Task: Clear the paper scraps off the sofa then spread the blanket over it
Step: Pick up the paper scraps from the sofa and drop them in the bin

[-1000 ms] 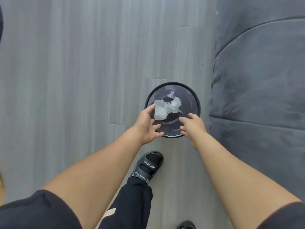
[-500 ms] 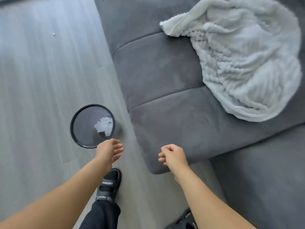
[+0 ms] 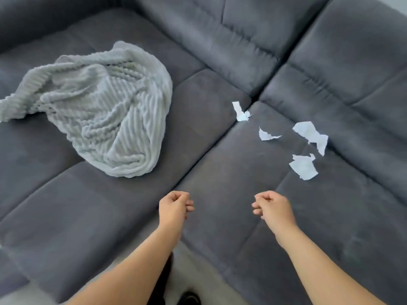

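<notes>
Grey corner sofa [image 3: 66, 216], head view | four paper scraps [image 3: 304, 167] lie right of the corner seam, well apart from the blanket [image 3: 105, 111] heaped at left | paper scraps look light and flimsy, best pinched by an edge | left hand [image 3: 174, 208] and right hand [image 3: 273, 209] hover near, fingers loosely curled, empty | reach looks unobstructed

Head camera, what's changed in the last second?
Left hand and right hand drew away from the bin holding paper and now hover empty, loosely curled, over the sofa, short of four paper scraps. The bin has left the view. The blanket stays crumpled on the seat.
</notes>
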A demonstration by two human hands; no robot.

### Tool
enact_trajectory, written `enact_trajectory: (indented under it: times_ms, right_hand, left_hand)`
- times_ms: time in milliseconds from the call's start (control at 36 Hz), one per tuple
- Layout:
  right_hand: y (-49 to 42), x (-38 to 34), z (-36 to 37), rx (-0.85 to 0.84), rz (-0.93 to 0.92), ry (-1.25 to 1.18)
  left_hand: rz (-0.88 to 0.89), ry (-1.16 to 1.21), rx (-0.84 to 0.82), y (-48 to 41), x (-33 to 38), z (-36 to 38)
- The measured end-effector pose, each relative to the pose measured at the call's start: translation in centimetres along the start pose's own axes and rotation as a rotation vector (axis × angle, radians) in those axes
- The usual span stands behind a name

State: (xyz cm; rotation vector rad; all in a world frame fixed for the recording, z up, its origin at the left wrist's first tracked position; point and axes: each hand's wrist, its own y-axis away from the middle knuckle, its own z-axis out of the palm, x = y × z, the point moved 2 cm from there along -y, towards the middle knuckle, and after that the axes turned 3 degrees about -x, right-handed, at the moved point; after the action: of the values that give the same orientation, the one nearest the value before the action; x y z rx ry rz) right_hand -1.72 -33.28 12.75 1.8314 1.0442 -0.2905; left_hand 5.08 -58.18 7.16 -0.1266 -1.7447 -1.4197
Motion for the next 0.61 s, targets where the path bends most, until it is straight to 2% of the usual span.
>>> enact_trajectory:
  times_ms: [111, 278, 361, 500, 611]
  right_hand:
    - [-3.4, -0.5, -2.6, 0.045, -0.005, -0.058]
    - [-9.5, -2.9, -2.7, -0.011, -0.059, 0.028]
    - [-13.8, -5.1, -1.5, -0.019, -0.109, 0.12]
    - [-23.5, -8.8, 1.8, 0.065, -0.225, 0.369]
    - [-29.1, -12.3, 4.3, 0.096, -0.294, 0.598]
  left_hand:
    - [0.035, -0.059, -0.086, -1.7, 1.9, 5.3]
    - [-0.085, 0.029, -0.199, -8.1, 2.9, 10.5]
    - [-0.1, 0.071, -0.224, -11.8, 5.0, 13.1]
    - [0.04, 0.0, -0.309, -18.5, 9.6, 17.9]
    - [0.062, -0.025, -0.412, -23.5, 12.8, 21.1]
